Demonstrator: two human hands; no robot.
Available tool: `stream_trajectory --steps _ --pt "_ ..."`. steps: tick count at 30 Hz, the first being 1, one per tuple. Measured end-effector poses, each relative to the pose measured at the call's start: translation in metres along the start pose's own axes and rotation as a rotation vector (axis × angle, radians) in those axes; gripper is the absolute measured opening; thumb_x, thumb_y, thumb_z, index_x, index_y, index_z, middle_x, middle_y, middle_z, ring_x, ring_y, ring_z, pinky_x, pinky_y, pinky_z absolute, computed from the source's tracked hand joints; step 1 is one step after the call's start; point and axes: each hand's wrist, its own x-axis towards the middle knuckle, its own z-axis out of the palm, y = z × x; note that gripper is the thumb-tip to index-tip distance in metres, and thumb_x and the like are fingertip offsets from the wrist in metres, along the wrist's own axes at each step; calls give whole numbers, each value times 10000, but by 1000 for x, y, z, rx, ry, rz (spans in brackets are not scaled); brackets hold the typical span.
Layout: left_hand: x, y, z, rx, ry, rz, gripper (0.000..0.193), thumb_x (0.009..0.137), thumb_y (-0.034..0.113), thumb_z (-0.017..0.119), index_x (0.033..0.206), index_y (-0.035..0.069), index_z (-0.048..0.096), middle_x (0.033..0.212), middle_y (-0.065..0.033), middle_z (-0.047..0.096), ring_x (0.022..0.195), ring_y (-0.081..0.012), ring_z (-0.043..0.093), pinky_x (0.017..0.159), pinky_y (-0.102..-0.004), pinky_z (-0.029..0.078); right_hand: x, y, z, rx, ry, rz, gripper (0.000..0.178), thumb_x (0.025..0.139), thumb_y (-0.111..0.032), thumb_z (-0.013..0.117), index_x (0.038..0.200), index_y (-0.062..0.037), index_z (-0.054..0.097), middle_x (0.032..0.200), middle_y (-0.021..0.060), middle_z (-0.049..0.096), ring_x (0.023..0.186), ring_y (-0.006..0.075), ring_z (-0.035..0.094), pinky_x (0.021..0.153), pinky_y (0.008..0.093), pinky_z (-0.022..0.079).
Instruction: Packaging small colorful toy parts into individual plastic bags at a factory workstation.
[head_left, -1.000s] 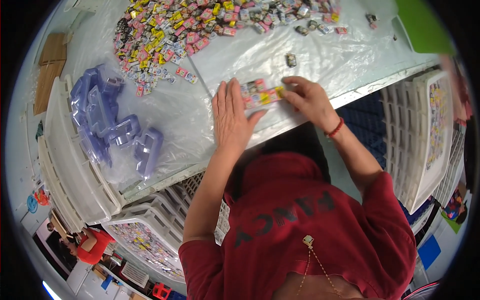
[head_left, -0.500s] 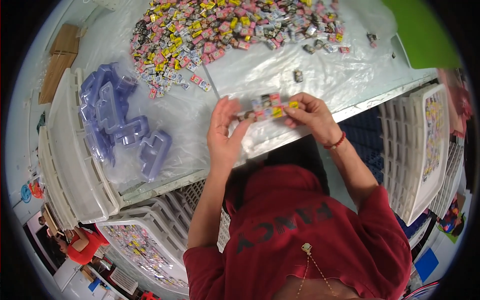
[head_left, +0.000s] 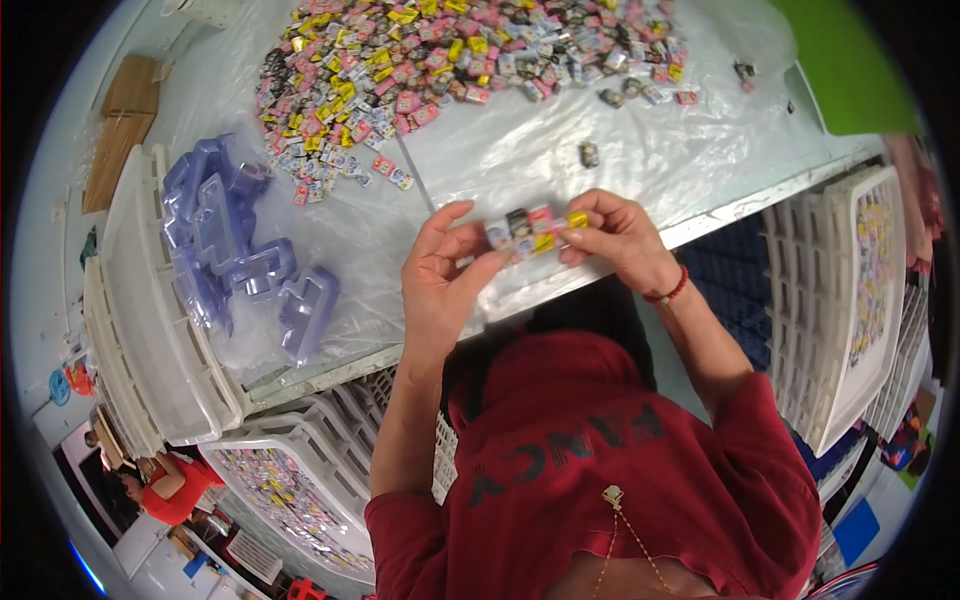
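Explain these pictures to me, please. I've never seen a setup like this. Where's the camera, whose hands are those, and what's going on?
There's no robot here: these are a person's bare hands. The camera sits on that person's head, looking down, and its very wide lens bends straight edges. That's why their red shirt fills the bottom.

On the table's clear plastic sheet lies a big pile of small colourful pieces, with clear bluish plastic trays at the left.

The right hand pinches one end of a small multicoloured block. The left hand has its thumb at the other end; blur hides whether it grips.
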Motion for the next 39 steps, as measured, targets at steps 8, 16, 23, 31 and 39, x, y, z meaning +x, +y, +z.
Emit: stream_trajectory --steps 8,16,23,31,39 --pt "-22 -34 -30 -113 148 -102 269 873 98 648 1111 -9 582 884 -78 662 747 -134 638 697 -257 526 8 5 24 -163 91 93 168 903 -136 631 1017 -21 585 741 44 630 665 103 616 609 220 498" --pt "-71 -21 -34 -258 316 -19 238 892 115 629 1104 13 592 888 -62 668 756 -121 642 700 -243 524 16 -5 59 -351 -221 -77 306 942 -169 573 1217 -41 532 879 32 638 684 84 598 593 231 493" --pt "-106 -12 -45 -331 368 78 202 914 151 608 1079 36 590 936 -45 647 849 -122 634 754 -262 523 22 6 83 -423 -242 -21 279 953 -173 553 1192 -30 558 879 8 616 673 66 559 535 212 456" --pt "-190 19 -140 -422 571 243 158 917 139 598 1041 42 610 939 -64 672 820 -159 661 743 -284 535 14 34 160 -426 -491 -6 316 969 -217 519 1238 -52 524 906 42 603 688 93 564 568 219 450" --pt "-336 26 -277 -444 1122 349 160 915 165 607 1020 44 611 929 -58 663 803 -154 660 656 -276 534 20 75 198 -524 -611 114 295 964 -195 527 1229 -66 530 951 50 594 710 95 566 581 218 456"
